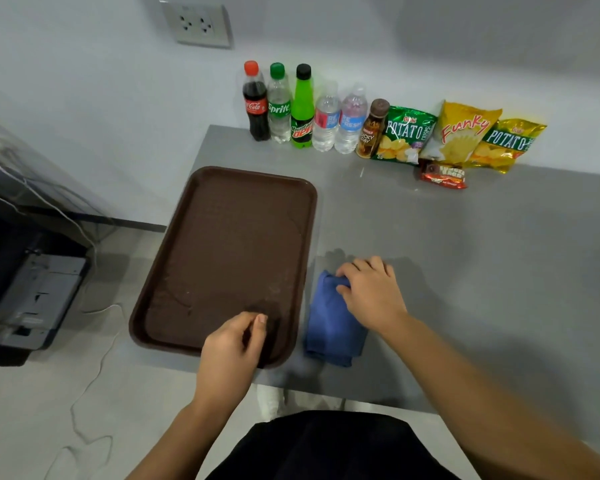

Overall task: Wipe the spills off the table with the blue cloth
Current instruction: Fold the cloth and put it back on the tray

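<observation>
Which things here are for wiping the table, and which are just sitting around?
For the job: blue cloth, right hand gripping its top edge, grey table.

Just sitting around: brown tray under the left hand, drink bottles, snack bags, wall socket.

One head-worn camera is looking steeply down, close over the grey matte worktop (430,237); facing the white wall (84,81).

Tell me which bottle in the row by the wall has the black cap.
The bright green Mountain Dew bottle, third from the left. The Coca-Cola bottle beside the Sprite bottle has a red cap, the Sprite a green one.
</observation>
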Tool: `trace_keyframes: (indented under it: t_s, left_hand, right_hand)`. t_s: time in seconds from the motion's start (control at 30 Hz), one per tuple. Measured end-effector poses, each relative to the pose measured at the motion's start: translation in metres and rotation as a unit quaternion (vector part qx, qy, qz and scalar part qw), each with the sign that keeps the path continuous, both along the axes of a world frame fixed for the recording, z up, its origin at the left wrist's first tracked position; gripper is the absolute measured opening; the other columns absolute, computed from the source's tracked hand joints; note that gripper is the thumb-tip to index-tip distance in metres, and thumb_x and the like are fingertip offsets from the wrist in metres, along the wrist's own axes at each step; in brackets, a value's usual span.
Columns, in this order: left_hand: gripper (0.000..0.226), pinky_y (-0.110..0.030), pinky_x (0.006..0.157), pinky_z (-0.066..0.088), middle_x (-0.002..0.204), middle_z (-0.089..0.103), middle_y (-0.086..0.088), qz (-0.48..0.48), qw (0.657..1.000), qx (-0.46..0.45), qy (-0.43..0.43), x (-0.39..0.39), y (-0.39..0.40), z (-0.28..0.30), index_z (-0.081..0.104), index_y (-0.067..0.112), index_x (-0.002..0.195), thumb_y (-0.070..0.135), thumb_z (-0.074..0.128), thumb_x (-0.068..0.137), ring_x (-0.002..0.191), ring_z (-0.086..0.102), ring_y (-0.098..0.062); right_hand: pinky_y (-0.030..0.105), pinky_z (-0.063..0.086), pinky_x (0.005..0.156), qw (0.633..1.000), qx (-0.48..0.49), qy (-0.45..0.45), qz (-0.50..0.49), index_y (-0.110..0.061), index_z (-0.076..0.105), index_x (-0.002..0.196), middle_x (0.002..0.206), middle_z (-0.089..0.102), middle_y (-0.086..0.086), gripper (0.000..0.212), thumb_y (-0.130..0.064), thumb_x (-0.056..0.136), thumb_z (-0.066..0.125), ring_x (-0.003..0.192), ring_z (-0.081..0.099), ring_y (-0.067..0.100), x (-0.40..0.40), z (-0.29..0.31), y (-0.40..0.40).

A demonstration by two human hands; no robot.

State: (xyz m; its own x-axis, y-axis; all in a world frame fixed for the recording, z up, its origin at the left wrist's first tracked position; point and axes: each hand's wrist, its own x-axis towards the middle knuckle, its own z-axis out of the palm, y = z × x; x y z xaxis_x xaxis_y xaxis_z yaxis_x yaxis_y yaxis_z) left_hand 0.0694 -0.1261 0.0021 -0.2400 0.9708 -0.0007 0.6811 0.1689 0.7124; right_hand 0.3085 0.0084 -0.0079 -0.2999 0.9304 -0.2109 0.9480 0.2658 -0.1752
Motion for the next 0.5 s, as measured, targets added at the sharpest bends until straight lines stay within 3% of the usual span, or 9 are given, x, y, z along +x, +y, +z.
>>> trace_keyframes:
  t_s: [0.13, 0.23, 0.37, 0.5]
  left_hand:
    - [0.018, -0.019, 0.064, 0.047, 0.074, 0.067, 0.013, -0.027, 1.000, -0.009, 0.001, 0.002, 0.007, -0.004, 0.073, 0.024, 0.093, 0.030, 0.060, 0.104, 0.071, 0.065, -0.008]
    - [0.016, -0.020, 0.068, 0.050, 0.078, 0.070, 0.015, -0.040, 0.998, -0.043, -0.025, 0.003, 0.014, -0.007, 0.074, 0.029, 0.098, 0.034, 0.059, 0.103, 0.076, 0.067, -0.004]
    - [0.012, -0.012, 0.071, 0.050, 0.080, 0.073, 0.019, -0.048, 0.990, -0.086, -0.098, 0.003, 0.021, -0.008, 0.073, 0.040, 0.104, 0.036, 0.061, 0.102, 0.083, 0.069, 0.001]
    - [0.019, -0.017, 0.073, 0.054, 0.091, 0.074, 0.011, -0.042, 0.961, -0.131, -0.242, 0.000, 0.029, -0.010, 0.070, 0.041, 0.116, 0.046, 0.063, 0.099, 0.082, 0.071, -0.004]
  right_hand:
    - [0.036, 0.029, 0.107, 0.997, -0.006, 0.064, -0.034, -0.031, 0.063, 0.123, 0.125, 0.062, -0.008, 0.024, -0.035, 0.101, 0.056, 0.122, 0.049, 0.022, 0.001, 0.028, -0.008]
    - [0.039, 0.039, 0.105, 0.988, -0.021, 0.140, -0.067, -0.026, 0.066, 0.117, 0.120, 0.064, -0.004, 0.019, -0.027, 0.099, 0.061, 0.114, 0.059, 0.024, -0.003, 0.057, -0.015]
    - [0.042, 0.048, 0.095, 0.974, -0.021, 0.214, -0.076, -0.022, 0.067, 0.114, 0.113, 0.062, -0.002, 0.016, -0.021, 0.098, 0.062, 0.102, 0.061, 0.023, -0.015, 0.094, -0.028]
    - [0.038, 0.052, 0.089, 0.961, 0.011, 0.259, -0.098, -0.024, 0.066, 0.115, 0.113, 0.060, -0.007, 0.016, -0.022, 0.098, 0.064, 0.099, 0.060, 0.017, -0.033, 0.121, -0.041]
